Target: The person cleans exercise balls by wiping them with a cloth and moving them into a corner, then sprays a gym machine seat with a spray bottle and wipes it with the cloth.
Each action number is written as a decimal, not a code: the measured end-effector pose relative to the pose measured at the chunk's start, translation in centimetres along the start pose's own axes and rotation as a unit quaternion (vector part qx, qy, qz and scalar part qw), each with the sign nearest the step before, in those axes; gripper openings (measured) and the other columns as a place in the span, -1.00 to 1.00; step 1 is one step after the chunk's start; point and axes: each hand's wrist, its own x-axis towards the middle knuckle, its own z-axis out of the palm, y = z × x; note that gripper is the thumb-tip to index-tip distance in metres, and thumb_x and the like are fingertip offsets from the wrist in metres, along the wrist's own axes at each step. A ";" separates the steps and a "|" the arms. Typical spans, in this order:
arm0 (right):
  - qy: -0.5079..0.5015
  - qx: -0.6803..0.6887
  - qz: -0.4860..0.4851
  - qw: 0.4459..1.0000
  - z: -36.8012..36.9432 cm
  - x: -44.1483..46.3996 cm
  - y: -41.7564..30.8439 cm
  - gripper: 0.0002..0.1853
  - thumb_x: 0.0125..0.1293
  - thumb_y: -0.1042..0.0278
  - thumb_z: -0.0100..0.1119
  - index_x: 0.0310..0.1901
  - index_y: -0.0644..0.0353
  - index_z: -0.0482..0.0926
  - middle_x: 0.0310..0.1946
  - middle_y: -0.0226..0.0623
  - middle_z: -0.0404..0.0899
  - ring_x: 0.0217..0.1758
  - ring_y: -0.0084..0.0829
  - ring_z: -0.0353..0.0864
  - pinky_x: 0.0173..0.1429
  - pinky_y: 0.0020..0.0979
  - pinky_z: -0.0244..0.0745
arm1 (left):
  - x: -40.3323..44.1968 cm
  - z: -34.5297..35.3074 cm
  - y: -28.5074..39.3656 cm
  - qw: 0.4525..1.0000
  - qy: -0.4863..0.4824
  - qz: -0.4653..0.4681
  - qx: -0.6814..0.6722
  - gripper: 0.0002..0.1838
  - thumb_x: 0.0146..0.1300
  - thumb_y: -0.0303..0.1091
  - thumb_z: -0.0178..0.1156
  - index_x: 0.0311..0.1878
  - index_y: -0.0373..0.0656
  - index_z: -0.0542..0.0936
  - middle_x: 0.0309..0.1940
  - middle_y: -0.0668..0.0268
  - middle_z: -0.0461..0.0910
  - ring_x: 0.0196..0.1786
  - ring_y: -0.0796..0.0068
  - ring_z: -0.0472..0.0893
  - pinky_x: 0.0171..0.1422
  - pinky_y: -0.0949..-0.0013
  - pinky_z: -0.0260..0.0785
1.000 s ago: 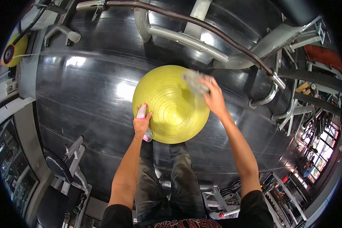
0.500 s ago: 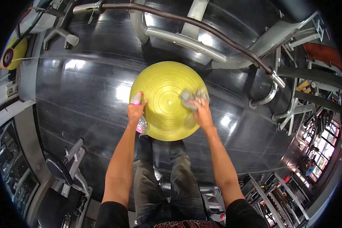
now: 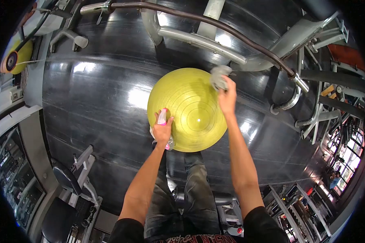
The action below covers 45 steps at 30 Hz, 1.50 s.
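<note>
A large yellow exercise ball (image 3: 186, 97) with ring-shaped ridges rests on the dark floor in front of my legs. My left hand (image 3: 162, 131) is wrapped round a spray bottle (image 3: 162, 116) with a white and pink head, against the ball's near left side; part of the bottle is hidden behind the hand. At the ball's upper right edge, my right hand (image 3: 228, 95) grips a crumpled grey cloth (image 3: 220, 77). Whether the cloth touches the ball there I cannot tell.
Beyond the ball runs a curved barbell (image 3: 207, 19) over a grey metal frame (image 3: 202, 41). A second yellow ball (image 3: 25, 56) is at the far left. Padded gym machines (image 3: 65, 176) stand at lower left, and a rack (image 3: 286, 210) at lower right.
My right hand has carried the cloth up and right, from the ball's face to its upper edge. The ball has turned, its centre mark shifting right and down. My left hand moved right with the bottle.
</note>
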 end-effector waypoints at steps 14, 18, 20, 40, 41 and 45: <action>-0.256 -0.250 0.034 0.933 -1.9 -19.8 -5.6 -0.51 -0.05 0.58 0.16 -0.02 -0.11 0.60 -0.01 -0.23 0.46 0.07 -0.08 0.39 0.17 -0.14 0.30 | 7.1 1.4 0.7 0.994 0.006 -0.100 0.047 -0.46 -0.08 0.07 0.46 -0.19 -0.22 0.67 -0.48 0.16 0.67 -0.39 0.26 0.68 -0.20 0.20 0.50; -0.243 0.001 0.270 0.932 -5.0 -25.1 0.6 -0.56 0.08 0.61 0.07 0.04 0.04 0.55 -0.05 -0.06 0.53 0.08 -0.04 0.50 0.21 -0.16 0.36 | 6.5 0.5 0.8 0.996 0.029 -0.084 0.014 -0.48 -0.06 -0.01 0.47 -0.15 -0.22 0.66 -0.52 0.21 0.65 -0.48 0.36 0.66 -0.29 0.27 0.48; -0.201 -0.052 0.336 0.919 -6.9 -23.1 1.4 -0.62 0.18 0.59 0.03 0.06 0.19 0.51 -0.07 -0.07 0.58 0.03 -0.18 0.57 0.20 -0.29 0.40 | 5.8 0.5 -0.1 0.997 0.038 -0.064 0.005 -0.45 -0.06 0.00 0.47 -0.12 -0.24 0.65 -0.51 0.20 0.66 -0.47 0.32 0.67 -0.27 0.25 0.48; -0.482 -0.230 -0.381 0.755 9.4 -7.8 -4.6 -0.75 0.09 0.36 0.16 -0.20 -0.21 0.67 -0.02 -0.41 0.47 0.17 -0.28 0.39 0.26 -0.16 0.27 | -5.3 -0.8 -5.8 0.991 -0.010 -0.025 -0.128 -0.34 0.04 -0.34 0.43 0.21 -0.35 0.44 0.33 -0.09 0.26 0.35 0.20 0.38 0.32 0.34 0.28; -0.460 -0.188 -0.391 0.774 7.5 -6.6 -3.6 -0.76 0.10 0.30 0.18 -0.17 -0.21 0.66 0.00 -0.39 0.46 0.18 -0.26 0.38 0.27 -0.14 0.26 | -4.8 -0.9 -6.1 0.991 0.000 -0.008 -0.131 -0.34 0.04 -0.32 0.43 0.21 -0.34 0.44 0.33 -0.06 0.28 0.34 0.23 0.38 0.32 0.34 0.28; -0.379 -0.231 -0.176 0.878 -1.1 -5.2 -0.4 -0.55 0.01 0.59 0.14 -0.07 -0.16 0.61 0.07 -0.27 0.39 0.18 -0.17 0.38 0.26 -0.19 0.30 | -2.1 -1.9 -7.2 0.989 -0.016 -0.036 -0.144 -0.34 0.05 -0.29 0.43 0.21 -0.33 0.44 0.28 -0.02 0.37 0.34 0.27 0.39 0.35 0.35 0.25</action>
